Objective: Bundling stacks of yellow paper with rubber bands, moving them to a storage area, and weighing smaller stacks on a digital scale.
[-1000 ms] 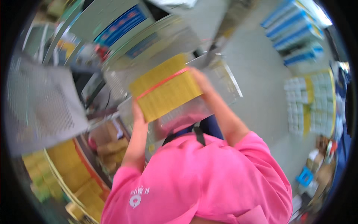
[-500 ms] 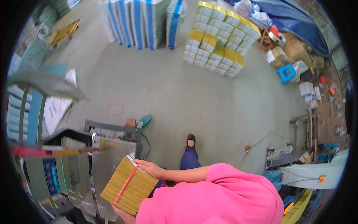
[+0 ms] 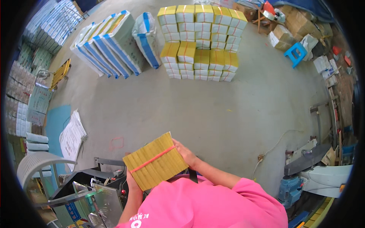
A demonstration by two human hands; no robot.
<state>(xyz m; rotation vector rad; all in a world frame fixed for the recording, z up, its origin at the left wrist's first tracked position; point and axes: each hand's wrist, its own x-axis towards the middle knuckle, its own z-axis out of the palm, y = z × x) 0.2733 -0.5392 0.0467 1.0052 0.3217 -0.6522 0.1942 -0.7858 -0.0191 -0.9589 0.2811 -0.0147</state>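
Yellow bundle is held before the pink shirt, above the grey floor, pinched at opposite sides between the left grip and the right grip, and is best carried with even inward pressure so that no layers are shaken loose from the red band.

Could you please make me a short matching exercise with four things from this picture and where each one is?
Things:
1. Single yellow bundle
2. Small stool
3. Motor
4. Stacked bundles

Places:
A. Upper right of the picture
B. Top middle of the picture
C. Between the left hand and the right hand
D. Lower right of the picture

Right pairs: 1-C, 2-A, 3-D, 4-B.
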